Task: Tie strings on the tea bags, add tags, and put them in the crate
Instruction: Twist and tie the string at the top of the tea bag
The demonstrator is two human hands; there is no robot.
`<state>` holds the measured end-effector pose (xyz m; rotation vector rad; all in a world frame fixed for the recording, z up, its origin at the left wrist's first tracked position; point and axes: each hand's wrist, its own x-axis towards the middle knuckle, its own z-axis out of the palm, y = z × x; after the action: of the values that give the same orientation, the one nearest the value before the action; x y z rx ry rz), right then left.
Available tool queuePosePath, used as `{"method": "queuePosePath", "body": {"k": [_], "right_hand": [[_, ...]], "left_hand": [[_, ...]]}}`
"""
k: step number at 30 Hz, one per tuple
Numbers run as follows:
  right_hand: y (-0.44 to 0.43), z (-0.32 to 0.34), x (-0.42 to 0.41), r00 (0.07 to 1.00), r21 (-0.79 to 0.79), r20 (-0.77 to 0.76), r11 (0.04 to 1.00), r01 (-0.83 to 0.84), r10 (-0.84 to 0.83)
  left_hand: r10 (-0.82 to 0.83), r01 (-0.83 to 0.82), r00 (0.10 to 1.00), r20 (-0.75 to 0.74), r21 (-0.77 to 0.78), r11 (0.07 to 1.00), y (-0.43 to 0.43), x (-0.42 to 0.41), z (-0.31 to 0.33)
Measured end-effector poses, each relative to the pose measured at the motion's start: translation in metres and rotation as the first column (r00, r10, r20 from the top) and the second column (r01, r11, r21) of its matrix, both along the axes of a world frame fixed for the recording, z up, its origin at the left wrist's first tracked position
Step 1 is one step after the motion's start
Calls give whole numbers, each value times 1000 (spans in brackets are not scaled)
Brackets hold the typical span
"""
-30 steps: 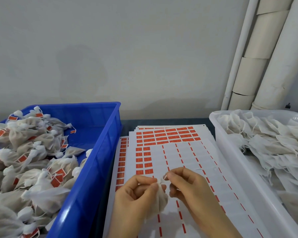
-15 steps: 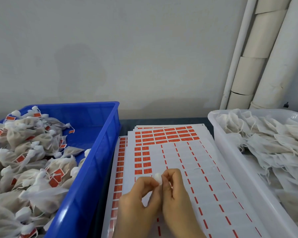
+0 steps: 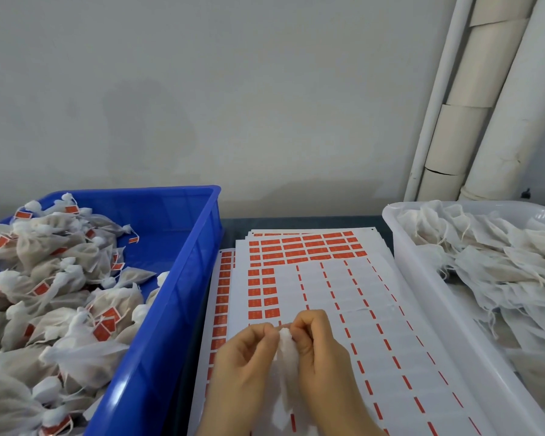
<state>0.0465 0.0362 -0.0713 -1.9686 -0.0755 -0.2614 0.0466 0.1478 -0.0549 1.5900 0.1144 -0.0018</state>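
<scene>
Left hand (image 3: 249, 357) and right hand (image 3: 321, 350) met low at centre. Each set of fingers (image 3: 306, 325) was curled and pinching the gathered neck of one white tea bag (image 3: 285, 357). The bag's body hung between the palms, above the stacked tag sheets (image 3: 343, 294) on the dark tabletop (image 3: 296, 223). At left, the blue crate (image 3: 183, 278) was piled with tied, red-tagged bags (image 3: 60, 294). At right, a white tray (image 3: 422, 278) held untied bags (image 3: 491, 262).

No text can be read: the red stickers (image 3: 306, 247) on the white label sheet (image 3: 337, 297) are too small and blurred to show any print, and the red tags (image 3: 107, 322) on the tea bags (image 3: 44, 247) in the blue crate (image 3: 183, 278) left of that sheet are equally illegible.
</scene>
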Motion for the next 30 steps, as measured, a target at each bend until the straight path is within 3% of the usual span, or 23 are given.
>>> {"method": "queuePosePath", "body": {"k": [4, 7, 13, 20, 24, 30], "right_hand": [[-3, 3, -1, 999, 39, 40, 999, 31, -33], [-8, 3, -1, 997, 46, 46, 997, 64, -66], [-15, 6, 3, 981, -44, 143, 989, 139, -131], [-23, 6, 8, 977, 25, 140, 987, 161, -163], [-21, 9, 7, 994, -26, 87, 997, 68, -66], [-19, 11, 6, 998, -68, -26, 996, 55, -56]], "left_hand": [[-111, 102, 992, -63, -139, 985, 0, 1, -2], [-210, 207, 975, -71, -36, 978, -1, -1, -4], [-135, 136, 991, -17, 62, 989, 2, 2, -7], [-109, 109, 994, 12, 19, 994, 1, 1, -5], [-39, 40, 999, 8, -84, 996, -1, -1, 2], [17, -15, 999, 39, -43, 999, -1, -2, 3]]}}
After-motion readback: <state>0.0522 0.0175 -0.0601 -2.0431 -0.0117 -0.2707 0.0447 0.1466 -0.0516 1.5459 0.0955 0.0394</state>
